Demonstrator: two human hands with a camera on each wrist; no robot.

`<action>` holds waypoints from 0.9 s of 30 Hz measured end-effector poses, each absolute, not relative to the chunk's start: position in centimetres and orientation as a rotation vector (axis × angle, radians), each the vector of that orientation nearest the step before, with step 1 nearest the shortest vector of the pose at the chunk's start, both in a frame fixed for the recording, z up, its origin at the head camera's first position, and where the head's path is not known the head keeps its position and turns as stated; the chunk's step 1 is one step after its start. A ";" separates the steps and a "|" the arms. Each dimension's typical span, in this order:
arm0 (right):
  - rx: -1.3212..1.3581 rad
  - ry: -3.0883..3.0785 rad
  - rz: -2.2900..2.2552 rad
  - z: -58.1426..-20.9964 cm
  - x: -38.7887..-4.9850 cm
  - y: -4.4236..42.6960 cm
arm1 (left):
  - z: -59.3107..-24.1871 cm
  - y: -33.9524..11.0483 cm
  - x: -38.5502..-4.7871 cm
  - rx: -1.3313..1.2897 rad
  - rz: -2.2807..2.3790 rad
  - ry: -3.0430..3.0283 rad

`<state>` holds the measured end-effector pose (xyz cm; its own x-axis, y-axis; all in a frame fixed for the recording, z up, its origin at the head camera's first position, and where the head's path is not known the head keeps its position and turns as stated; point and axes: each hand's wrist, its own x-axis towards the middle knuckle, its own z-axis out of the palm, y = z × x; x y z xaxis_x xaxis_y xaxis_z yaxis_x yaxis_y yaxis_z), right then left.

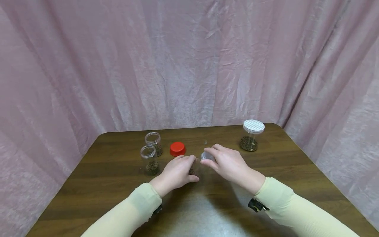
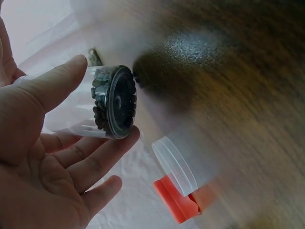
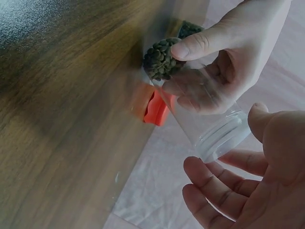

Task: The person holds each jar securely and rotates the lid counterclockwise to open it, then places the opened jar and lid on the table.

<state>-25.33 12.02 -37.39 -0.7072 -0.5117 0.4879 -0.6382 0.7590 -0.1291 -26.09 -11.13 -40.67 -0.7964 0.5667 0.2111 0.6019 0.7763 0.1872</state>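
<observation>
My left hand holds a small clear jar between thumb and fingers. Dark pellets lie at its base. The jar leans, its base by the left hand and its top toward my right hand. Thumb and fingertips of the right hand pinch a translucent lid at the jar's top; how far it is seated cannot be told. Beyond the left hand, the left wrist view shows another translucent lid on the table, in front of a red cap.
Two uncovered clear jars with dark pellets, a nearer one and a farther one, stand left of the red cap. A larger jar with a white patterned lid stands at the right back of the wooden table. Pink curtains hang behind.
</observation>
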 end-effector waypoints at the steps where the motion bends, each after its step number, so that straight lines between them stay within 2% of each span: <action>1: 0.870 -2.526 0.406 -37.4 -25.3 12.0 | -40.7 -11.1 -26.1 -0.934 -0.368 -2.825; 27: 0.846 -2.552 0.360 -37.2 -25.3 11.6 | -40.4 -10.9 -25.9 -0.915 -0.404 -2.839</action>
<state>-25.34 11.59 -37.17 -0.7237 -0.5051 0.4703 -0.6155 0.7806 -0.1087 -25.88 -10.94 -40.35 -0.8075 0.5532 0.2049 0.5884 0.7803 0.2121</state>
